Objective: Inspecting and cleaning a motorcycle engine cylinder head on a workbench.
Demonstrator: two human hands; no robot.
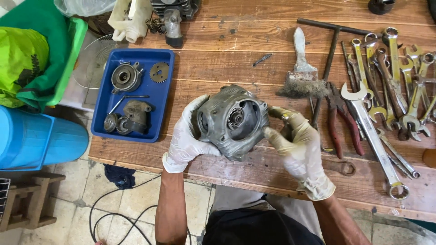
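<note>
A grey metal engine part point(232, 121) with a round bearing in its middle is held up over the wooden workbench point(254, 59). My left hand point(185, 140), in a pale glove, grips its left side. My right hand point(297, 147), also gloved, touches its right edge with thumb and fingers. Both hands are near the bench's front edge.
A blue tray point(161, 106) with gears and small engine parts lies at the left. A dirty paintbrush point(302, 68), red-handled pliers point(340, 124), a T-handle tool point(334, 41) and several spanners point(390, 90) lie at the right. A green tub point(68, 63) and a blue barrel point(41, 138) stand beside the bench.
</note>
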